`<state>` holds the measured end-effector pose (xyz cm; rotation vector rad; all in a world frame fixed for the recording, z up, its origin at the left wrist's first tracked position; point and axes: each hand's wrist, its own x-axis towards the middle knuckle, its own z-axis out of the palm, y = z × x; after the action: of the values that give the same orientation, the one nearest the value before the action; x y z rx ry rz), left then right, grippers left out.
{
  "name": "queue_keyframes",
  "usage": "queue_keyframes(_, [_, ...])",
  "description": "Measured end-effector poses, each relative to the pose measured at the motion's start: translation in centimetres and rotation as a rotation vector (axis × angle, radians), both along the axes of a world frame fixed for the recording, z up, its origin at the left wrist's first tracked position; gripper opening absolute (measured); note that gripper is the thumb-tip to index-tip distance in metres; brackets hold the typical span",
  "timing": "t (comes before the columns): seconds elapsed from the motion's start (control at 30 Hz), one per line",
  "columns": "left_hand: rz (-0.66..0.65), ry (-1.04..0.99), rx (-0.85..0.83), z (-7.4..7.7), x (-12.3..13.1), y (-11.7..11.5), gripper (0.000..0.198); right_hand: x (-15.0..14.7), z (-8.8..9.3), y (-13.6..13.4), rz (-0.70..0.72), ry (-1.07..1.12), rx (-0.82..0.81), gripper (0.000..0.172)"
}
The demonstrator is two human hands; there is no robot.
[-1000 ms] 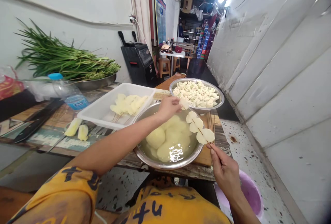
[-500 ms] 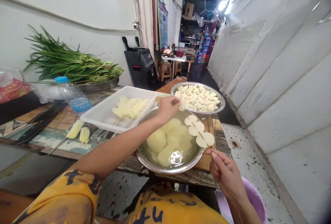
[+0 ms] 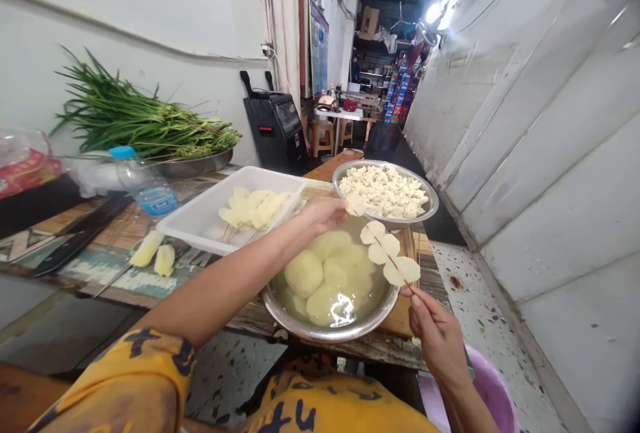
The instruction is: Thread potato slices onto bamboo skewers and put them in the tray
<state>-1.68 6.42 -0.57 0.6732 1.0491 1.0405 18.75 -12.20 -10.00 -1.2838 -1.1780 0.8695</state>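
My right hand (image 3: pixel 434 333) pinches the lower end of a thin wooden skewer (image 3: pixel 395 265) that carries three potato slices, held over the right rim of a steel bowl (image 3: pixel 280 313) of peeled potatoes in water. My left hand (image 3: pixel 324 212) reaches over the bowl and pinches another potato slice (image 3: pixel 355 205) just beyond the skewer's tip. A white plastic tray (image 3: pixel 190 220) to the left holds several finished potato skewers.
A steel bowl of cauliflower pieces (image 3: pixel 385 191) sits behind. Loose skewers (image 3: pixel 417 246) lie on the table's right end. A water bottle (image 3: pixel 143 183), two cut vegetable pieces (image 3: pixel 154 253), a pan of green chives (image 3: pixel 145 130) and a knife are on the left. A pink bucket (image 3: pixel 485 386) stands on the floor.
The view shifted slightly. My left hand turned, keeping the slice near the skewer tip. My right hand holds the skewer steady, drifted slightly right.
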Motion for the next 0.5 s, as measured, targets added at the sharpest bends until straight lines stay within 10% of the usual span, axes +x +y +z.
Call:
queue_keyframes(0.23, [-0.071,-0.059,-0.072,0.8,0.0,-0.5,0.010,0.9,0.6,0.2,0.344,0.554,-0.294,0.023])
queue_keyframes(0.5, [-0.112,-0.042,-0.107,1.1,-0.4,-0.6,0.012,-0.5,0.6,-0.1,0.163,0.435,-0.171,0.024])
